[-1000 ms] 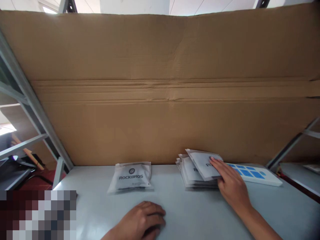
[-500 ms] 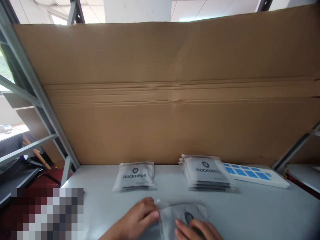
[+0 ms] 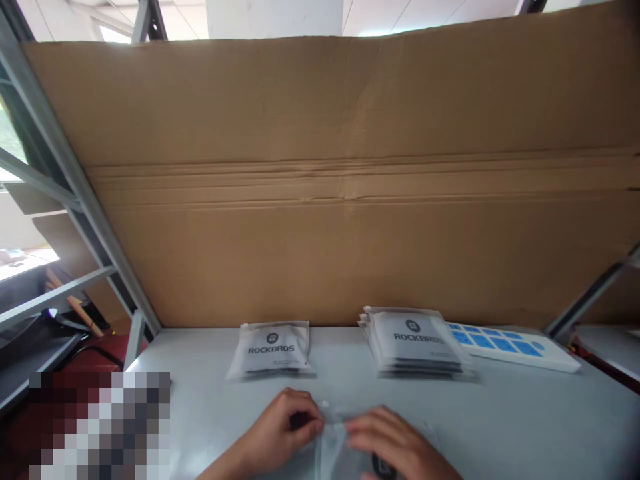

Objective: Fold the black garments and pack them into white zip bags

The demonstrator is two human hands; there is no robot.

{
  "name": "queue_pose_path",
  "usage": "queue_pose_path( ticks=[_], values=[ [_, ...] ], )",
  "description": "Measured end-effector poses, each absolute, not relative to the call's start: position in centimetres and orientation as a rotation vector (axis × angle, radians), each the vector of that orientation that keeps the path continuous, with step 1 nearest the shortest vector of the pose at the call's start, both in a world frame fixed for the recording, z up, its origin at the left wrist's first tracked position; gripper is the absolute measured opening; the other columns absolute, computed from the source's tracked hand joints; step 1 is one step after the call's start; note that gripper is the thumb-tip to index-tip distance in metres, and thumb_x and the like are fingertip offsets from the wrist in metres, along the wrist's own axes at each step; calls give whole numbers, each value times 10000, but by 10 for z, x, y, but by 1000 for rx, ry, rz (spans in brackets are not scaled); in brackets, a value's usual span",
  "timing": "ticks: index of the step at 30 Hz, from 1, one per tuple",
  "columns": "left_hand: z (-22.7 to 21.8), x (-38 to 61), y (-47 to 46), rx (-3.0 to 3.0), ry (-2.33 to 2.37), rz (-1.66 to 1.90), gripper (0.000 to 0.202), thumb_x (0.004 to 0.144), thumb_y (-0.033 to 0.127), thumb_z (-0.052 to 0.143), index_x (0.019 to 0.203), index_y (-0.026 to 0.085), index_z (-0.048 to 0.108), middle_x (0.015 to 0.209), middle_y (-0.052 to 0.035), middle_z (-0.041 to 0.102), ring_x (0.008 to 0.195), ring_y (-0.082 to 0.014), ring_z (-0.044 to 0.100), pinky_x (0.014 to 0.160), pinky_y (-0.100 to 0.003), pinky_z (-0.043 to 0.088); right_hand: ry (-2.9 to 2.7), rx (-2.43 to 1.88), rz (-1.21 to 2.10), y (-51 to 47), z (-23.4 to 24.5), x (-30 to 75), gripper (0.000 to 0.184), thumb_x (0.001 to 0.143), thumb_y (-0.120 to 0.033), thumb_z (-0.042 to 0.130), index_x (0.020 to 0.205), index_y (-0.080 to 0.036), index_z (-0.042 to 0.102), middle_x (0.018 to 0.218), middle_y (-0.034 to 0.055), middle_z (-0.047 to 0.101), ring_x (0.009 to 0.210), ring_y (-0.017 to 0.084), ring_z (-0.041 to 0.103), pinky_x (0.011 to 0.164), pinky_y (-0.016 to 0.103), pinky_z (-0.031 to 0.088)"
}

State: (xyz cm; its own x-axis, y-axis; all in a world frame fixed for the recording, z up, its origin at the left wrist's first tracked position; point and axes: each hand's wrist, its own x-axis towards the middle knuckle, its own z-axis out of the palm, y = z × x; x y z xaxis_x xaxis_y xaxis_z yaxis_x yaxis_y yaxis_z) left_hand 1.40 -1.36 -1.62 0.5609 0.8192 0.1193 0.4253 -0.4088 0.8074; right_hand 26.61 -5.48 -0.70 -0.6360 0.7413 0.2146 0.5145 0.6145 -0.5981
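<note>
your left hand pinches the frosted bag near you on the table, zipped end pointing left, long axis cut off by the frame, your right hand over it, grip unclear.

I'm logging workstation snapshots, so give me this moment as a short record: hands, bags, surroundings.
left hand: left hand at the left edge of the front bag; grip unclear
right hand: right hand over the front bag, partly covering its dark logo
single bag: ROCKBROS bag lying flat, back left
stack: stack of bags, right of the single bag, ROCKBROS on top
far right: white panel with blue shapes, beside the stack
surface: grey table
backdrop: creased brown cardboard
</note>
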Motion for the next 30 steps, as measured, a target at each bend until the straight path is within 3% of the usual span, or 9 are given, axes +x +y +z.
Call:
queue_pose_path(
  ticks=[4,9,16,21,30],
  values=[
    [-14,15,-21,2069,825,706,394,972,488,563,784,176,714,734,-25,643,716,-168,573,715,-269,422,-2228,-1223,750,-43,17,249,329,887,-227,600,1206,-229,680,1233,101,715,1147,270,641,1019,402,487],
    [-15,19,-26,2100,772,696,567,970,654,481,764,175,704,716,-40,647,701,-170,589,697,-263,430,-2140,-1312,925,-39,8,227,124,878,-181,581,858,-214,699,895,31,747,863,199,680,801,284,500],
    [-13,22,-24,2117,854,628,501,1000,559,476,743,185,688,678,-20,609,685,-169,557,699,-259,421,-2206,-1359,950,-43,16,230,111,798,-122,617,800,-225,655,856,3,725,799,173,633,739,246,448],
    [-9,18,-19,2007,896,674,563,986,611,467,687,167,642,658,-7,542,636,-151,495,618,-252,377,-2212,-1401,938,-36,21,254,94,840,-169,588,794,-230,642,858,2,709,818,186,626,759,267,446],
    [-10,10,-8,1804,1008,744,551,941,629,517,609,190,489,630,12,473,634,-152,447,627,-271,356,-2167,-1399,1208,-11,20,325,74,776,-243,610,728,-232,666,702,-30,635,698,161,572,640,244,431]
  ],
)
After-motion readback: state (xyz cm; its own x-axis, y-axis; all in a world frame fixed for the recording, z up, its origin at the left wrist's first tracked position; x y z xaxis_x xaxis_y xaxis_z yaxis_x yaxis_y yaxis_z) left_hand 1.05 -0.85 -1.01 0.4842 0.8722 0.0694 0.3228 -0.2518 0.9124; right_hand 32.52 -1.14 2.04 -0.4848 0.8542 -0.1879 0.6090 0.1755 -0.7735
